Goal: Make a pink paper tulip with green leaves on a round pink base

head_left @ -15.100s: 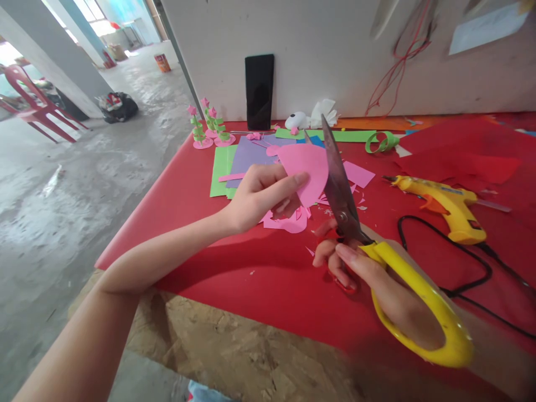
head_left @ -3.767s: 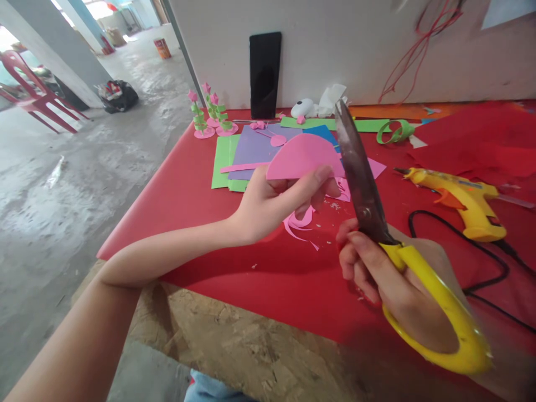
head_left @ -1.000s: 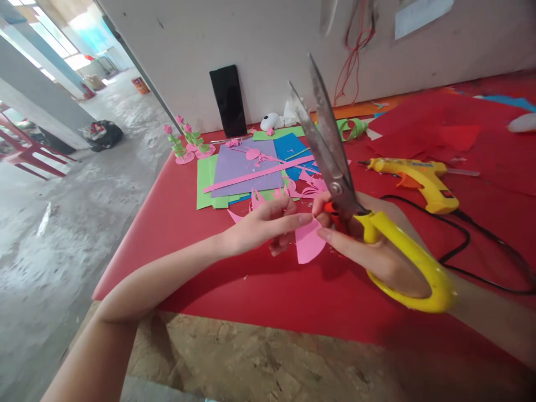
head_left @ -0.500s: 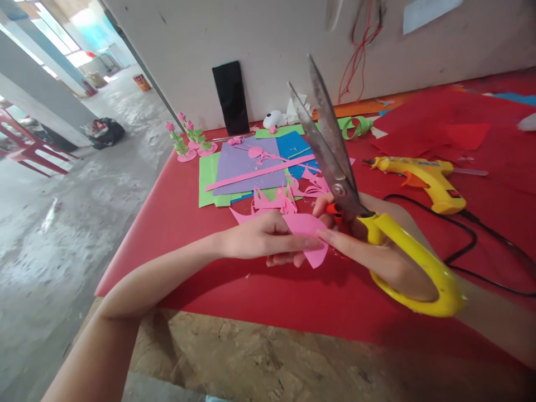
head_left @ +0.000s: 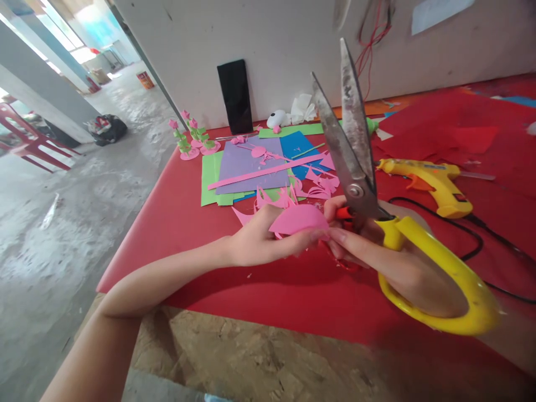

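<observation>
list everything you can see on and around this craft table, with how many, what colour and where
scissors: one, yellow handles, steel blades apart and pointing up, in the right hand
pink paper piece: one, pink, held in the left hand
glue gun: one, yellow, lying right on the table, black cord trailing
paper sheets: several, green, purple, blue, stacked mid-table
pink strip: one, across the purple sheet
pink offcuts: several, beside the stack
paper flowers: three, pink with green stems, far left corner
phone: one, black, leaning on the wall
left hand: grips the paper
right hand: through the handles
</observation>
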Demonstrator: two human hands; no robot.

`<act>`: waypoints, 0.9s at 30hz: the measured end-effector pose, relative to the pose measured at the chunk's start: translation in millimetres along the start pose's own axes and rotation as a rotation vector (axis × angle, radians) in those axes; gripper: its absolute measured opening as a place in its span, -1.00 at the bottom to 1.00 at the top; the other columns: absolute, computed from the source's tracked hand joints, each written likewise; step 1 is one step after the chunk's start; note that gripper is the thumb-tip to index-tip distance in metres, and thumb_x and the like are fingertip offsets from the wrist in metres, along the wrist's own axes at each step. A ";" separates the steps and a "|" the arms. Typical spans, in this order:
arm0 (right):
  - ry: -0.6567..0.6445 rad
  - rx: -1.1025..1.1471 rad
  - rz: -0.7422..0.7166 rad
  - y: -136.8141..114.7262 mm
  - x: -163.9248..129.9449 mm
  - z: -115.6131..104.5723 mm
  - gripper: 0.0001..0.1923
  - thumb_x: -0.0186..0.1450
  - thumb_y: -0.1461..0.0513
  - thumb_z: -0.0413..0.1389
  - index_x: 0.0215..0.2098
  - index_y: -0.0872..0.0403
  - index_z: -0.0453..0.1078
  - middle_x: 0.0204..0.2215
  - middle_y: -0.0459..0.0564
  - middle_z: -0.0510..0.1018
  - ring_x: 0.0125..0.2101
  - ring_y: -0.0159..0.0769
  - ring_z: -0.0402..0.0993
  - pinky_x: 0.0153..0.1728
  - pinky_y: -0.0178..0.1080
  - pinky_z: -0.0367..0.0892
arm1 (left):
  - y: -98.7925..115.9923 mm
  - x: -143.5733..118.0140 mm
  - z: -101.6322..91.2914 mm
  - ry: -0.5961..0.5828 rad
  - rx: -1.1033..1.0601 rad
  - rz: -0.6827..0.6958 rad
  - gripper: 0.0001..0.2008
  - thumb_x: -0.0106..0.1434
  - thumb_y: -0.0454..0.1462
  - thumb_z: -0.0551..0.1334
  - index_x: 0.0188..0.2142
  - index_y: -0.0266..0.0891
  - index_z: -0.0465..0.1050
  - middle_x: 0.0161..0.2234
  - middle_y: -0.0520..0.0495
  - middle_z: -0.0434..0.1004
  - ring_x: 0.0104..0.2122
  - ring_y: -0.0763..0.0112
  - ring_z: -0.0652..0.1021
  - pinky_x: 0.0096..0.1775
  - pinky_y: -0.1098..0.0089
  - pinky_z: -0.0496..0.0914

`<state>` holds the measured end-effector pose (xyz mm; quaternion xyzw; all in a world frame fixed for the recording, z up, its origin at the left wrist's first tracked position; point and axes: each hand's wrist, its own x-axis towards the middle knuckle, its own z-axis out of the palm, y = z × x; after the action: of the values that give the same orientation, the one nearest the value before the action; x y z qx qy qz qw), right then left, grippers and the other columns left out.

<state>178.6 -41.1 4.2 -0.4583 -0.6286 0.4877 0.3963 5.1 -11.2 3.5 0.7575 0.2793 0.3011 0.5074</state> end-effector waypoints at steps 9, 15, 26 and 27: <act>-0.118 -0.050 -0.055 17.2 -1.7 2.0 -0.77 0.31 0.13 -0.04 -0.15 0.05 0.31 -0.20 0.00 0.48 -0.14 -0.39 0.44 -0.12 -0.35 0.39 | -2.7 -1.6 -7.1 0.309 -0.039 0.140 -0.55 0.35 -0.07 0.08 -0.61 -0.24 0.32 -0.72 0.08 0.30 -0.68 0.64 0.35 -0.55 0.52 0.30; -0.128 -0.281 -0.028 23.2 -7.8 -0.6 -0.70 0.34 0.02 -0.07 -0.21 0.06 0.30 -0.36 -0.03 0.52 -0.49 -0.44 0.39 -0.52 -0.38 0.24 | -2.3 0.1 -7.7 0.397 -0.060 0.135 -0.53 0.31 0.01 0.10 -0.61 -0.24 0.32 -0.73 0.09 0.31 -0.70 0.64 0.33 -0.55 0.50 0.31; -0.056 -0.303 0.035 4.8 -16.3 9.0 -0.74 0.33 0.09 -0.11 -0.31 0.08 0.28 -0.54 -0.10 0.42 -0.65 -0.52 0.16 -0.58 -0.36 0.05 | 2.6 1.8 -6.0 0.528 -0.056 0.144 -0.61 0.31 -0.22 0.14 -0.65 -0.24 0.28 -0.74 0.15 0.30 -0.72 0.68 0.30 -0.54 0.52 0.34; -0.064 -0.309 0.045 4.0 -16.3 8.8 -0.74 0.33 0.09 -0.12 -0.32 0.08 0.27 -0.54 -0.10 0.42 -0.64 -0.51 0.17 -0.58 -0.36 0.05 | 2.9 1.9 -6.2 0.535 -0.050 0.149 -0.62 0.30 -0.24 0.14 -0.65 -0.24 0.28 -0.74 0.15 0.29 -0.71 0.69 0.31 -0.53 0.53 0.35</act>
<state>175.3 -58.6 -2.4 -0.5119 -0.6982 0.4082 0.2896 2.2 -7.1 8.4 0.6566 0.3393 0.5339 0.4108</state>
